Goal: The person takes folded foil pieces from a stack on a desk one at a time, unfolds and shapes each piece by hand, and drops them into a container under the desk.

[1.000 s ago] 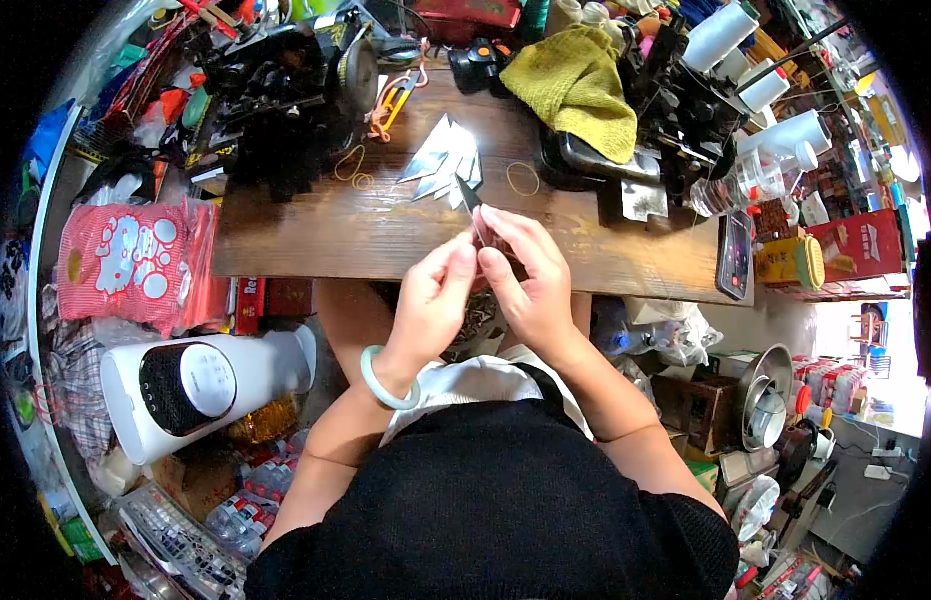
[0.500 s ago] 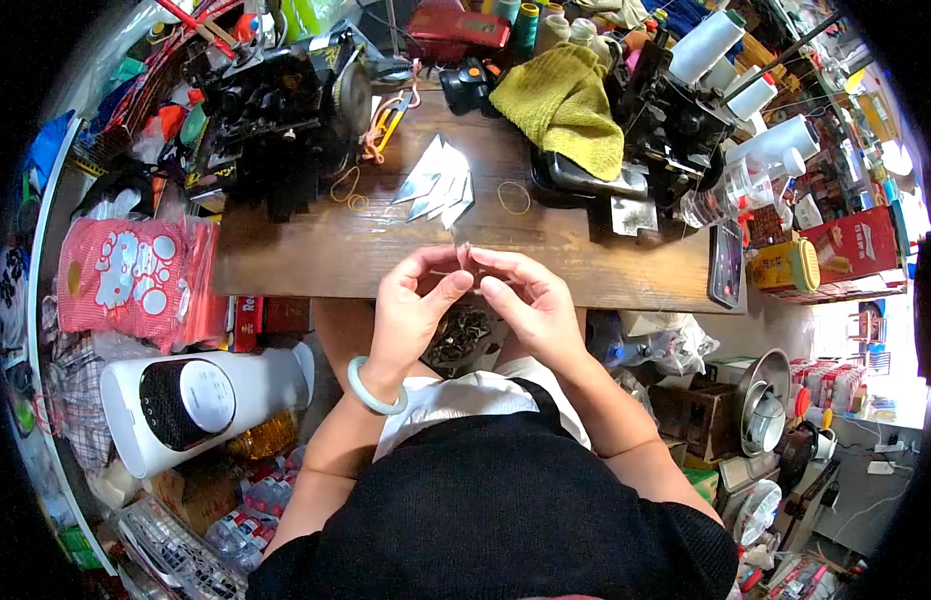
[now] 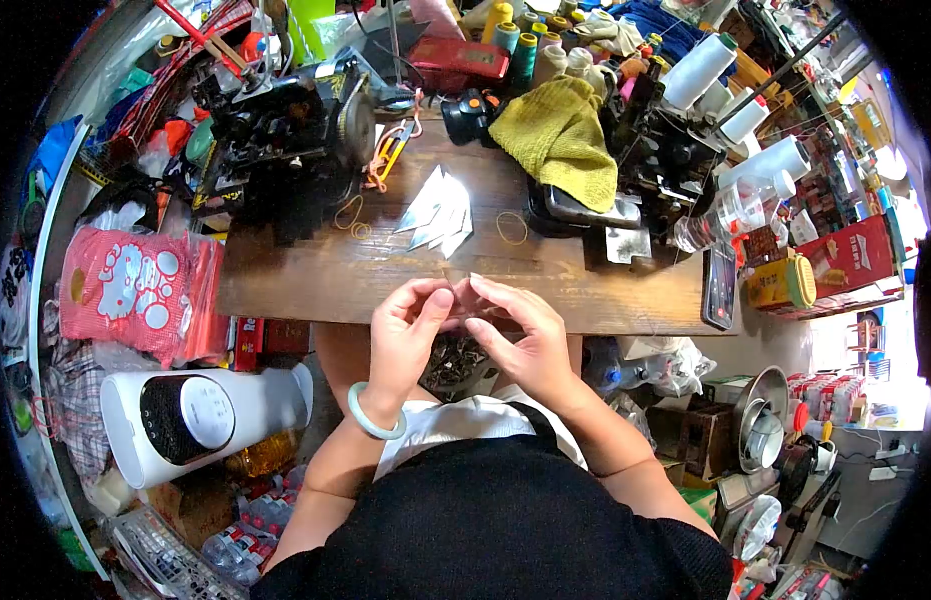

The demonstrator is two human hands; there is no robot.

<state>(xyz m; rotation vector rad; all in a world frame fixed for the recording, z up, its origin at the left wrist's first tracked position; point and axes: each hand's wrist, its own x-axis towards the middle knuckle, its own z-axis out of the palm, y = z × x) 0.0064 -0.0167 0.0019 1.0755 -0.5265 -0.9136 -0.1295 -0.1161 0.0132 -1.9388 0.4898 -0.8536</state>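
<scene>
- Between the left hand (image 3: 408,318) and the right hand (image 3: 530,335), near the front edge of the brown wooden worktop (image 3: 625,300): a thin, small piece (image 3: 452,290), mostly covered by fingers; colour and material cannot be told.
- Left hand: thumb pressed toward the forefinger, apparently pinching the piece. Right hand: thumb and forefinger parted beside it; any contact is unclear.
- Change: one second ago a dark pointed tip reached from the fingers to the pile beyond; now no such tip shows there. Fingertips have drawn back from the pile, and the thumbs stand farther apart. The view has shifted too.
- Judgement: handling is now confined to the fingers, clear of the pile.
- Just beyond: overlapping silvery-white, flat, pointed pieces (image 3: 437,213), in much the same arrangement as before.
- Below, past the worktop edge: dark, curled scraps (image 3: 453,362), partly hidden by the hands.
- Either side of the pile: tan, thin looped bands (image 3: 356,226) at left; a single tan, thin ring-shaped band (image 3: 511,228) at right.
- Farther out: a yellow-handled cutting tool (image 3: 389,152) beside a black metal sewing machine (image 3: 285,140); opposite, a mustard-yellow knitted cloth (image 3: 565,140).
- Right end of worktop: a black rectangular phone (image 3: 719,290).
</scene>
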